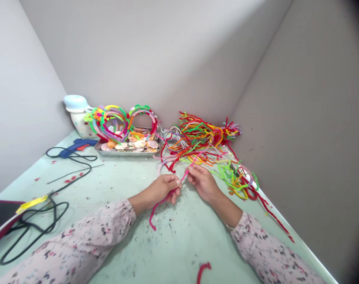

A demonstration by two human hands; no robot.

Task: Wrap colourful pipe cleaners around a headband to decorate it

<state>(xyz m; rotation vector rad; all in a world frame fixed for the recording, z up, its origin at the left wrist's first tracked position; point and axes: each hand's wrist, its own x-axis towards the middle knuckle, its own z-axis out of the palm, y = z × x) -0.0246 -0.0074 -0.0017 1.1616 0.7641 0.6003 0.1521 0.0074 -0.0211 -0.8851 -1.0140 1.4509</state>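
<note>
Between both hands runs a pink pipe cleaner point(159, 204), held over the middle of the table. My left hand point(164, 188) is closed on it, and its loose, slightly bent end hangs down toward me. A short way to the right, my right hand point(203, 179) pinches the same strand with thumb and fingertips. Lighter pink shows beyond the right fingertips; whether that is a second strand, I cannot tell. Near the front edge lies a short red pipe cleaner piece point(203, 272).
A metal tray point(129, 153) of shells holds colourful pipe-cleaner headbands point(110, 123). Left of it are a white jar with a blue lid point(78, 114), a blue glue gun point(79, 146) and a looping black cord point(53, 221). A pipe cleaner heap point(203, 132) lies at the back right.
</note>
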